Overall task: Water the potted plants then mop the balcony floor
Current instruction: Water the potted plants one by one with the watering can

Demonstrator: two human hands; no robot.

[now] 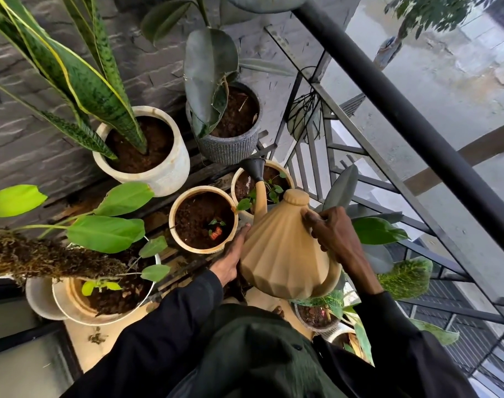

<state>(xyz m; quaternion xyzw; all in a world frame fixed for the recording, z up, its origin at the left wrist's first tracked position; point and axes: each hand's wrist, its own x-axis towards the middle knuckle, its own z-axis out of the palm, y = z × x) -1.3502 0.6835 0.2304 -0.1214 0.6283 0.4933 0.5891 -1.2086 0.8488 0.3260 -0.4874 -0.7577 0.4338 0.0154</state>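
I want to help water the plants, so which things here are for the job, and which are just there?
For the job: watering can, its spout, left hand, right hand, white pot, grey pot, small pot under the spout, middle pot.
Just there: railing, stone wall, street.

Two bare hands, long black sleeves [170,326] reaching the wrists, dark buttoned garment [262,360] with a round button

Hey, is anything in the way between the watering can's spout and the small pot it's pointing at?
Nothing visible does. The watering can holds its black rose over the small pot; only that plant's leaves sit beside the spout.
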